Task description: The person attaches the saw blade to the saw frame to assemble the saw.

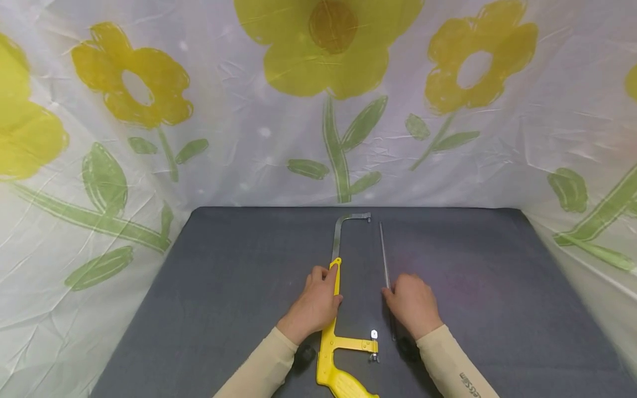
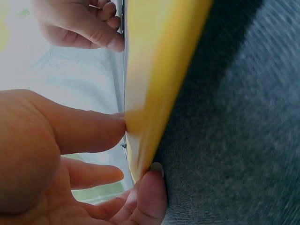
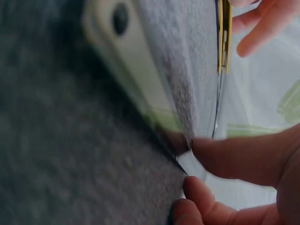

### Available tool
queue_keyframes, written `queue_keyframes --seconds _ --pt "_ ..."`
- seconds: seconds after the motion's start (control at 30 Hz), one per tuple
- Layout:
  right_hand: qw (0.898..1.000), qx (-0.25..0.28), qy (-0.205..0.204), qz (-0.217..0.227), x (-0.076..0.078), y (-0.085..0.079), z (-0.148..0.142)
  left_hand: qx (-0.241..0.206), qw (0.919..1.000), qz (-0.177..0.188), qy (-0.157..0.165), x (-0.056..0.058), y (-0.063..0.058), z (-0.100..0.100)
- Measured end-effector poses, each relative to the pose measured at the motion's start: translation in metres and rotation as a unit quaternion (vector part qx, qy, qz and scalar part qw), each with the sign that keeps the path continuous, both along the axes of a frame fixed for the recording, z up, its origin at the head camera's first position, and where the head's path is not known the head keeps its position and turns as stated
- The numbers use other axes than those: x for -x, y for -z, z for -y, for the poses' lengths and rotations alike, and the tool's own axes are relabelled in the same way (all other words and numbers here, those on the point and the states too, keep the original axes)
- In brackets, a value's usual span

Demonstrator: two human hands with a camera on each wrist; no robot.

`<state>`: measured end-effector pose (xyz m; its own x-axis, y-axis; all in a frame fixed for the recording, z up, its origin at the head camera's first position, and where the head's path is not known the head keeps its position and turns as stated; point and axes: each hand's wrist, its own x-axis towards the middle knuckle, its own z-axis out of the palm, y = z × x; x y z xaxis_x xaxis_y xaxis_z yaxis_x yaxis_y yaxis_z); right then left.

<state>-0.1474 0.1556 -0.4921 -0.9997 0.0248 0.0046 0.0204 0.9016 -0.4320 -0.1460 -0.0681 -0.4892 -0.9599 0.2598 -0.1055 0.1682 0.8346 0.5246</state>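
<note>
A yellow hacksaw frame (image 1: 327,344) lies on the dark cloth-covered table, its handle toward me and its bent silver end at the far side. My left hand (image 1: 314,304) grips the yellow tube at mid-length, thumb on one side and fingers on the other. To the right of the frame, a thin metal hacksaw blade (image 1: 384,251) points away from me, nearly parallel to it. My right hand (image 1: 414,305) pinches this blade between thumb and fingertips. In the right wrist view, the blade's near end (image 3: 145,70) shows a round hole.
The dark table (image 1: 239,254) extends on both sides of the tool. Behind it hangs a pale sheet (image 1: 224,166) printed with yellow flowers. A pin and wing nut (image 1: 374,357) sit on the frame's short near arm.
</note>
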Motion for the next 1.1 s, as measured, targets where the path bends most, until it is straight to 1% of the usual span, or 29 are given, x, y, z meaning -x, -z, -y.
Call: queue_keyframes --seconds 0.13,0.3,0.6,0.87,1.1 --pt "1.000 -0.001 0.012 0.008 -0.0009 -0.0006 0.0018 0.002 1.0000 0.002 -0.003 -0.0009 0.0000 -0.0010" --pt "1.000 0.000 0.023 0.008 -0.0005 -0.0007 0.0036 0.002 1.0000 -0.004 -0.005 -0.0016 0.0000 -0.0024" --pt "0.999 -0.011 0.031 -0.003 -0.0035 0.0014 0.0041 0.001 1.0000 -0.001 -0.008 -0.0008 -0.0003 -0.0040" --pt "0.999 0.005 0.039 0.026 -0.0009 0.0005 0.0048 0.015 0.9998 -0.002 -0.015 -0.0002 0.0004 -0.0063" --pt "0.998 0.019 0.038 0.036 -0.0013 -0.0001 0.0055 0.015 0.9998 -0.001 -0.015 -0.0013 0.0008 -0.0068"
